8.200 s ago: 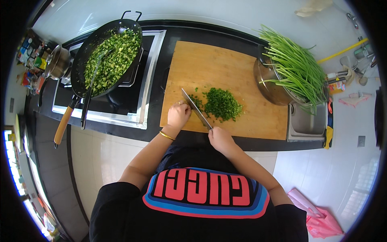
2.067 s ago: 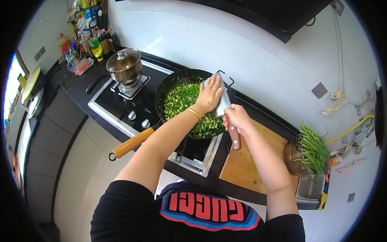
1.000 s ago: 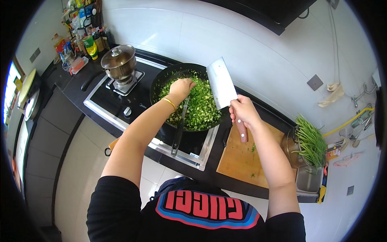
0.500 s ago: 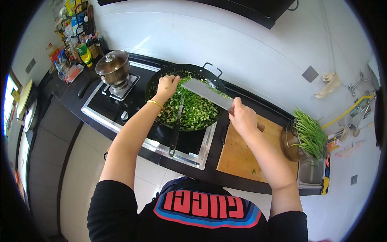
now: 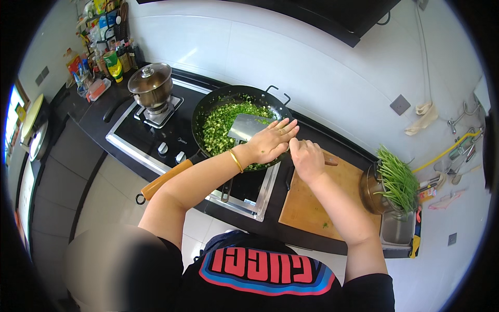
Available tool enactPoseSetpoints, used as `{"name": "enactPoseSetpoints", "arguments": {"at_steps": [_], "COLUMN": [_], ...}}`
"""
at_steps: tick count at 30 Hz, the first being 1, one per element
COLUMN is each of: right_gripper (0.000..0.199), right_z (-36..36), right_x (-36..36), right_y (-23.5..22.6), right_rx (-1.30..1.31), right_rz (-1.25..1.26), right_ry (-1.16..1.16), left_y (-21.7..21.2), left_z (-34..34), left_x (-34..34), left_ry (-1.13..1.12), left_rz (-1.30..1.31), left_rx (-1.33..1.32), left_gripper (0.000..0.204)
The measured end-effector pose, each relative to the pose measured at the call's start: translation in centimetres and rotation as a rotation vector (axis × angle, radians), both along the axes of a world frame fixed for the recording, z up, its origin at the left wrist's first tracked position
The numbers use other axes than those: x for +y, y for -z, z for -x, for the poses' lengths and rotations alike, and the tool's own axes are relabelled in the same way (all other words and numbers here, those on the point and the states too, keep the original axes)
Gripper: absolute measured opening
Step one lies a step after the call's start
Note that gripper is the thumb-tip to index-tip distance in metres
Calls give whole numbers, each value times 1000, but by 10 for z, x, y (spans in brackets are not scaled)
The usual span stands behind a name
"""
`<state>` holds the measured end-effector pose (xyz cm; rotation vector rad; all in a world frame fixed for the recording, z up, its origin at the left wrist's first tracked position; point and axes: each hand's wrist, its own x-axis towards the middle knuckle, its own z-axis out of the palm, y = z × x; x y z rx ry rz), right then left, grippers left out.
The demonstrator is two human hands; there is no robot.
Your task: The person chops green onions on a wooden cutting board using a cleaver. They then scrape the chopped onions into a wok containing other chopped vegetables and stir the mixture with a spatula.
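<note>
My right hand (image 5: 307, 158) is wrapped around the wooden handle of a cleaver (image 5: 243, 127), just right of the wok. The wide grey blade lies over the black wok (image 5: 198, 117). My left hand (image 5: 270, 141), a yellow bangle at its wrist, is stretched out over the blade near the handle end, fingers extended; whether it touches the metal I cannot tell. Chopped greens with pale bits (image 5: 215, 125) fill the wok beneath. A black-handled spatula (image 5: 226, 190) sticks out over the near rim, its head hidden. My left forearm crosses above the wok's wooden handle (image 5: 169, 179).
A lidded steel pot (image 5: 150, 86) stands on the left burner. Right of the stove lies a wooden cutting board (image 5: 317, 200); beyond it, a metal pot (image 5: 370, 190) holds long green stalks (image 5: 397, 179). Bottles (image 5: 113, 65) crowd the far left corner. A dark hood (image 5: 291, 13) overhangs the back.
My left hand has moved right, from the wok's far left side to the blade beside my right hand. The cleaver has tilted and its tip has dropped. The greens appear shifted leftward.
</note>
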<state>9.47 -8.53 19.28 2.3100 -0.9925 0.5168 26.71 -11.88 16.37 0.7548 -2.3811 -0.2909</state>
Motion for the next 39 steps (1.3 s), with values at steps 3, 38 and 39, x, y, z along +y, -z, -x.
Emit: {"name": "enactPoseSetpoints", "arguments": {"at_steps": [3,38,39], "right_gripper": [13,22,21], "right_z": [1,305,315], "right_x": [-3,88,86], "right_y": [0,119,128], "right_rx": [23,-469,-428], "right_rz": [34,-560,-547], "right_ry": [23,796,828], "left_y": [6,23,9], "left_z": [-2,-95,-88], "left_x": [3,-61,-54], "left_ry": [-90,-422,-542], "left_rz": [18,-288,-406], "left_rx": [18,-38,-31], "left_gripper": [55,44,50]}}
